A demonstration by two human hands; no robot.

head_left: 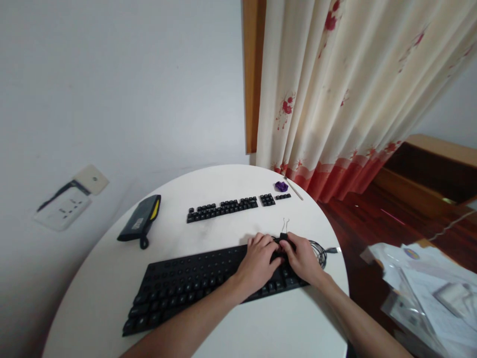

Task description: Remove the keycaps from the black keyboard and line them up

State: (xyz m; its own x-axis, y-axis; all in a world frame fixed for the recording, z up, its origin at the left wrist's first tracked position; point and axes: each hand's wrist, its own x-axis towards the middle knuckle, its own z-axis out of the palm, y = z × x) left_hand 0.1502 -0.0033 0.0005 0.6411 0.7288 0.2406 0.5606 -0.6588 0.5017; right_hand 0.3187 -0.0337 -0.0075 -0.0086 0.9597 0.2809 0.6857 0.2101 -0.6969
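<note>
A black keyboard lies at an angle across the near part of the white round table. Over its right end, my right hand pinches the black handle of a wire keycap puller, whose two thin wires point upward. Close beside it, my left hand is curled at the keyboard's upper right, thumb toward my right hand; what lies between its fingers is hidden. Several loose black keycaps stand in rows behind the keyboard. Many key positions on its upper rows look bare of caps.
A dark pouch with a yellow strip lies at the left. A coiled cable sits beside my right hand. Toward the back right are a purple crumpled item and a slim brush-like stick. Papers and plastic bags lie off to the right.
</note>
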